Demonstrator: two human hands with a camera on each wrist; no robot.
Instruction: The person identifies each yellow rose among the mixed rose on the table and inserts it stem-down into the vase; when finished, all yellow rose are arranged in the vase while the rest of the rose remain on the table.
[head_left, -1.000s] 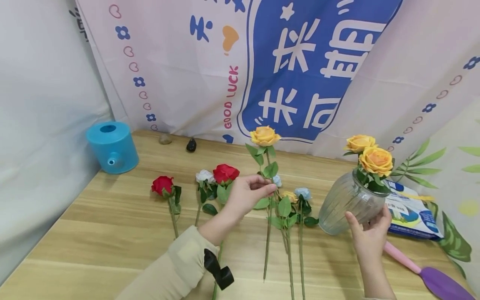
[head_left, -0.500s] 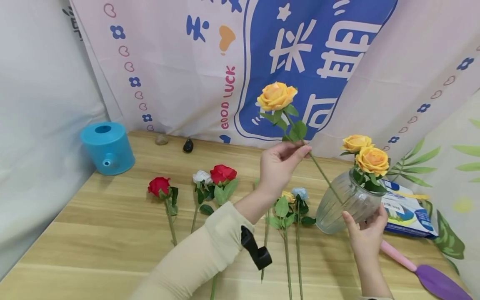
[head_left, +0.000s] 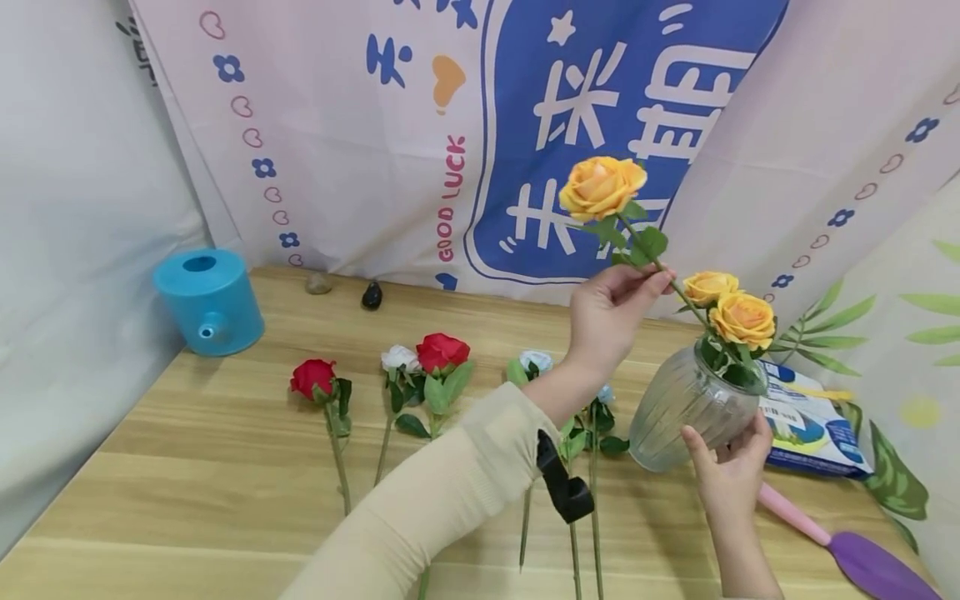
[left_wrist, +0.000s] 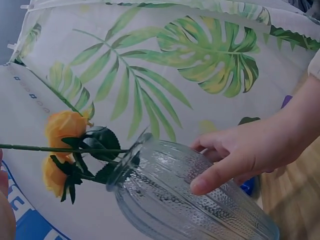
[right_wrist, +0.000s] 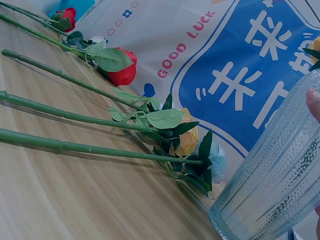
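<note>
Bright, even, diffuse light in our head view, faint soft shadows across the wooden table (head_left: 187, 467), the printed banner (head_left: 517, 100) sharp enough for us to read, our wrist views dimmer, bluish, slightly hazy, pale highlights on the glass vase (left_wrist: 160, 190), soft-edged shadows beside the green stems (right_wrist: 115, 153)

Nine flowers (head_left: 602, 188), one glass vase (head_left: 678, 408), two stones (head_left: 318, 284), one blue container (head_left: 213, 308), one packet (head_left: 817, 442), one pink-handled tool (head_left: 873, 562)

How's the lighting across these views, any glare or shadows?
Head view: bright and fairly even, the raised rose looking reasonably crisp; left wrist view: dimmer, with pale glints on the vase; right wrist view: also dim, soft shadows beside the stems on the table.
</note>
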